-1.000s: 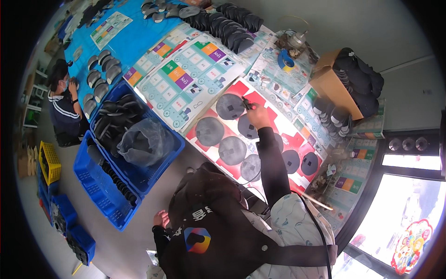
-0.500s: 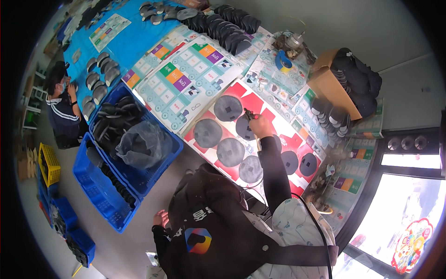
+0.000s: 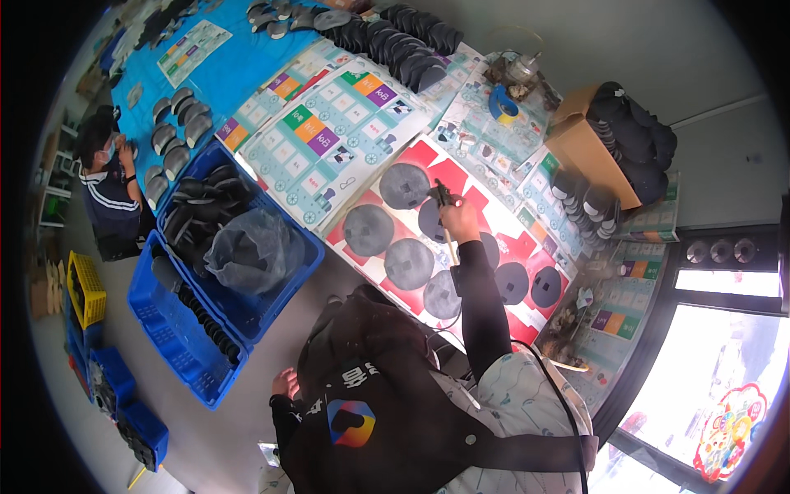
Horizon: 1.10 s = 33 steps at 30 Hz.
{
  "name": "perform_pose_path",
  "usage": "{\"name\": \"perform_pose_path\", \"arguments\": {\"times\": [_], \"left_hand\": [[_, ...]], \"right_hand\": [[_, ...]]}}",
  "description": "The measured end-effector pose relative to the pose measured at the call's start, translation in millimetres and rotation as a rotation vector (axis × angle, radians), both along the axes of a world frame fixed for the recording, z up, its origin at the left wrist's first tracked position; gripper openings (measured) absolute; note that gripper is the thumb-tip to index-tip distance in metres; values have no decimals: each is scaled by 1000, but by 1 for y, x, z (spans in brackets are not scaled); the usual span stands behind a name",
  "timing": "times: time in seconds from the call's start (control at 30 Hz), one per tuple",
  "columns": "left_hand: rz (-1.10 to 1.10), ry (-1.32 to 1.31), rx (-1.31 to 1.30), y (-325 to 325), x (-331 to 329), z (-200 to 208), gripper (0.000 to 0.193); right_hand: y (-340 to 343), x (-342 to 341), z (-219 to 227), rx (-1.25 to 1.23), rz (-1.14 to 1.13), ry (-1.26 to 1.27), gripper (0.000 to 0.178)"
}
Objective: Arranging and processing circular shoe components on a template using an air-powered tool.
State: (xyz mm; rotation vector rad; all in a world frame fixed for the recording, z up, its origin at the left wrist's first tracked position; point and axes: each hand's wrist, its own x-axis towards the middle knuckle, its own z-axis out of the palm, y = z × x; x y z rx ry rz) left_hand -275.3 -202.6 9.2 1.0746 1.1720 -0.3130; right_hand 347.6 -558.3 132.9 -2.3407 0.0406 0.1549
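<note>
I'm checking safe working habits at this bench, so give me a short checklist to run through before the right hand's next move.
1. Right hand has the dark tool gripped: ok.
2. Left hand away from the tool: ok, low beside the body.
3. Round grey pieces laid out on the red-and-white sheet: ok.
4. Tool tip apart from the pieces: cannot tell from this angle.
5. Co-worker away from the tool: ok, at the blue-covered table.
</note>
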Motion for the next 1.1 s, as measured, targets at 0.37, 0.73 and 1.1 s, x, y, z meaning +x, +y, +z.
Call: {"name": "perform_pose_path", "arguments": {"times": [0.37,0.73,1.1], "left_hand": [[-237,-113,142,-2,-10,2,46],[249,85,-66,5,-1,3,40],[176,118,-84,10,-3,8,41]], "right_hand": [[14,-1,-3,130,-66,60,24],[21,-9,18,-15,47,-28,20],[12,-15,7,-23,102,33,26]]}}
